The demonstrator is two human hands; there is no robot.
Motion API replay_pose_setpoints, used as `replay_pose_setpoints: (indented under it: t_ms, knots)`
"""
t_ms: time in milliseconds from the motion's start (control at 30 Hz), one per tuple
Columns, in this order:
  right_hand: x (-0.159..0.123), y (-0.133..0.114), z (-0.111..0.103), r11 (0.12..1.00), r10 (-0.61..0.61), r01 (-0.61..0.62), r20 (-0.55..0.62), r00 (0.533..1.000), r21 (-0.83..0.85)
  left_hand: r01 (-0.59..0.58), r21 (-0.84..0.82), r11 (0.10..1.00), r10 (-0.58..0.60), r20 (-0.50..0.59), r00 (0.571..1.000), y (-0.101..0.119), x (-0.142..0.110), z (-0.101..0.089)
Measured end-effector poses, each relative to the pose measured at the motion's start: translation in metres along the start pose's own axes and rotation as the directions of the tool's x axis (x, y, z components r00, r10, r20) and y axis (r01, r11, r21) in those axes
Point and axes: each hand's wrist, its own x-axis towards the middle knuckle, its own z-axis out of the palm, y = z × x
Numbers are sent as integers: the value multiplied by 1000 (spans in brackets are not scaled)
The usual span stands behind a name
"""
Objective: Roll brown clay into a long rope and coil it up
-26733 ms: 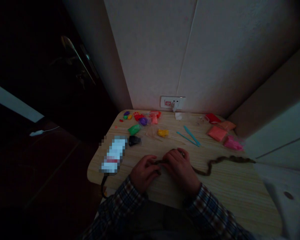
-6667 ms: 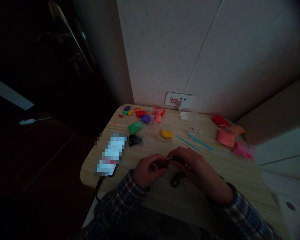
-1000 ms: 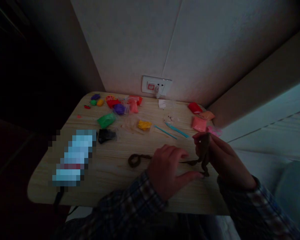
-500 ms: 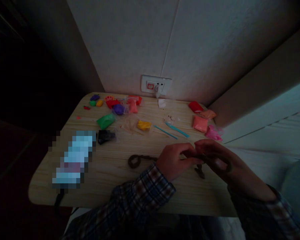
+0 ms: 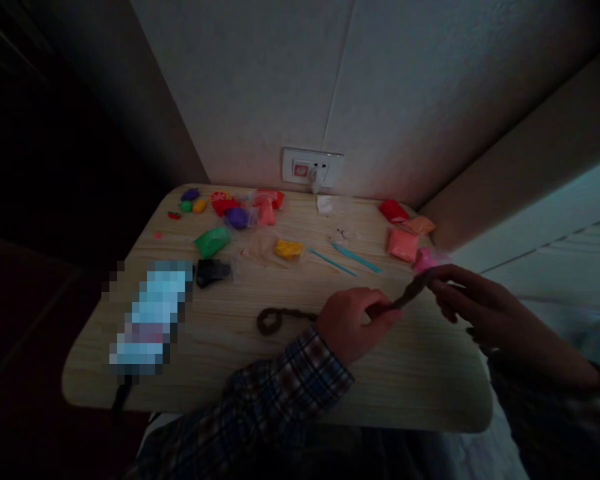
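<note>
A strand of brown modelling clay (image 5: 411,289) stretches, slanting up to the right, between my two hands above the table. My left hand (image 5: 353,323) pinches its lower end between thumb and fingers. Around its upper end the fingers of my right hand (image 5: 473,300) are closed. Another brown clay cord with a coiled loop (image 5: 269,321) lies on the wood just left of my left hand, which hides its right end. Beyond the hands lie a blue modelling tool (image 5: 355,257) and a thinner blue stick (image 5: 333,262).
Bagged clay lies around the table (image 5: 300,400): green (image 5: 213,241), black (image 5: 213,272), yellow (image 5: 289,249), purple (image 5: 237,217) and salmon (image 5: 403,245). A blurred-out phone-like screen (image 5: 153,317) stands at left. Small coloured pieces (image 5: 199,206) sit at the far left corner. A wall socket (image 5: 312,167) is behind.
My right hand has moved right, away from my left hand. The brown strand, looped by the right hand before, now runs between both hands. The left hand has barely moved.
</note>
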Motion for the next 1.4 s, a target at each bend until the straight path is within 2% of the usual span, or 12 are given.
replay_pose_setpoints:
  t_ms: [100,233,333,433,533,667,767,867,967,1067,1133,1400]
  knots:
    - [25,5,-6,949,-187,165,-60,981,-268,22,91,996,-23,8,1000,0,0,2]
    - [63,19,-6,796,-385,379,88,919,-471,65,215,975,-66,1,998,1,4,4]
    - [85,30,2,709,-436,421,118,892,-566,81,305,949,-77,-25,997,4,3,-2]
    - [96,37,8,675,-450,408,96,888,-614,40,371,928,-22,-53,998,8,-9,-25]
    - [100,38,10,709,-412,358,55,909,-607,-32,454,890,81,-87,993,5,-36,-66]
    - [104,31,5,761,-335,313,70,940,-568,-26,565,825,72,-58,996,-12,-78,-112]
    - [98,20,3,742,-356,316,52,933,-591,-29,597,802,46,-13,999,-23,-99,-120]
    - [75,-1,16,710,-451,351,-12,892,-610,-37,647,761,69,-24,997,-30,-107,-114]
    - [39,-21,55,682,-556,547,142,819,-486,-63,690,721,116,-31,993,-37,-107,-107]
    - [13,-33,99,702,-543,596,248,802,-390,-88,716,692,138,-12,990,-41,-107,-106]
    - [8,-36,116,736,-505,566,255,825,-371,-115,730,673,165,3,986,-43,-108,-107]
    - [12,-48,107,774,-495,562,276,824,-291,-156,742,652,183,47,982,-41,-106,-107]
